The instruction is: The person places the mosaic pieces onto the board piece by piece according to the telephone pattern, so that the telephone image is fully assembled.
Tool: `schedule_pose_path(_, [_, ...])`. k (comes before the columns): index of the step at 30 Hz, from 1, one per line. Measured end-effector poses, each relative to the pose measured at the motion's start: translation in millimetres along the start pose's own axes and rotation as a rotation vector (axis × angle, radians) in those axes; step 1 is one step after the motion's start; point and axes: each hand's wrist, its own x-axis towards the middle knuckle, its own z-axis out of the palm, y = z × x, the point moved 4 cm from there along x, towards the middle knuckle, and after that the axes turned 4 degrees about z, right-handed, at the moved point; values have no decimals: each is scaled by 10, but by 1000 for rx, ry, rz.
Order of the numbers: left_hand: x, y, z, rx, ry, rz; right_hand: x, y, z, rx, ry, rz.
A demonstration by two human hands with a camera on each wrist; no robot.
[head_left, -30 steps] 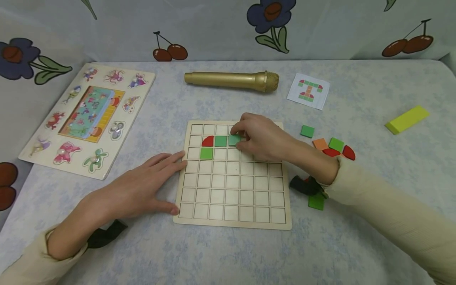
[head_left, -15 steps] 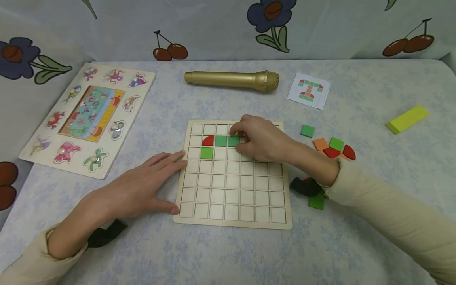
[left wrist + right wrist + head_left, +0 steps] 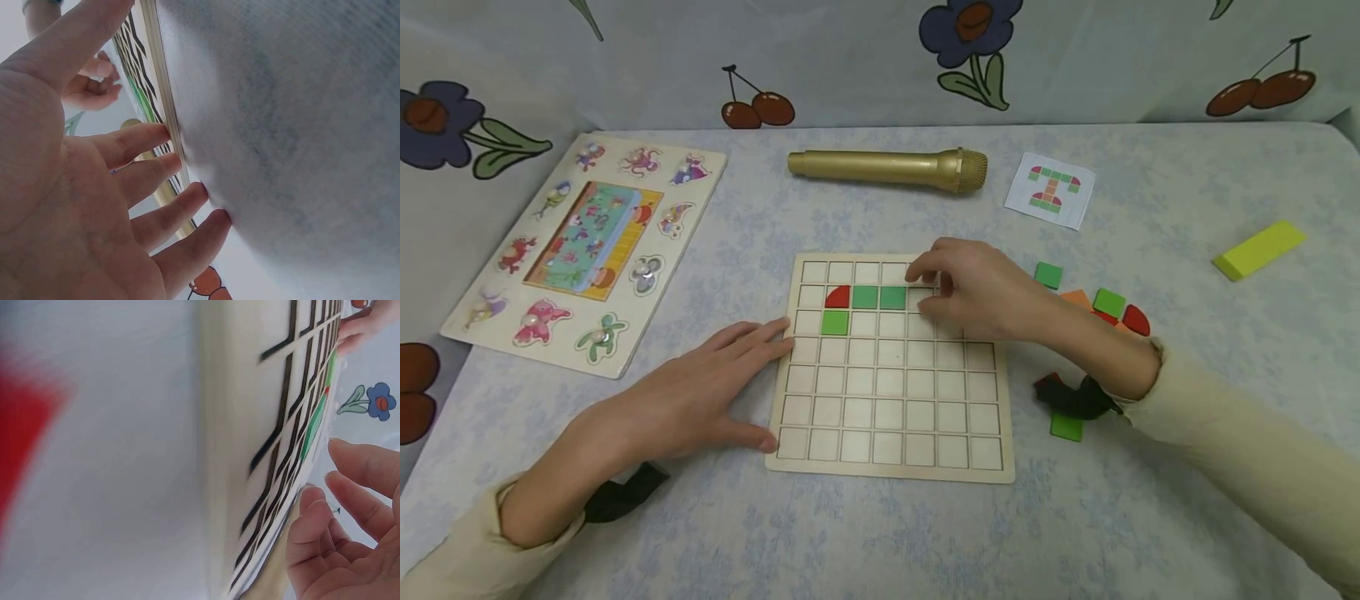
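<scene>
Position: the grid board (image 3: 890, 381) lay between my hands, its outline nearly square, with no clear long axis. The end green tile (image 3: 892, 298) sat in its cell, just left of my right fingertips. The loose pieces (image 3: 1108, 302) lay past my right wrist, on the far side of the forearm; one green piece (image 3: 1066, 427) lay on the near side. My right hand (image 3: 981, 287) was the nearer to both groups.

Hand state: right, thumb and forefinger moderately apart, nothing visible between them; left (image 3: 685, 392), fingers spread, fingertips against the board's left edge.

Change: half a second earlier, my right fingertips were at the end green tile; they had since withdrawn rightward, leaving it in place. Left hand and board: unchanged.
</scene>
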Motion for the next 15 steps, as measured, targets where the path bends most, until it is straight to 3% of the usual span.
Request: schedule_pose_path(15, [-8,-1,0,10,4,2,-555,660,-453,-79,112,187])
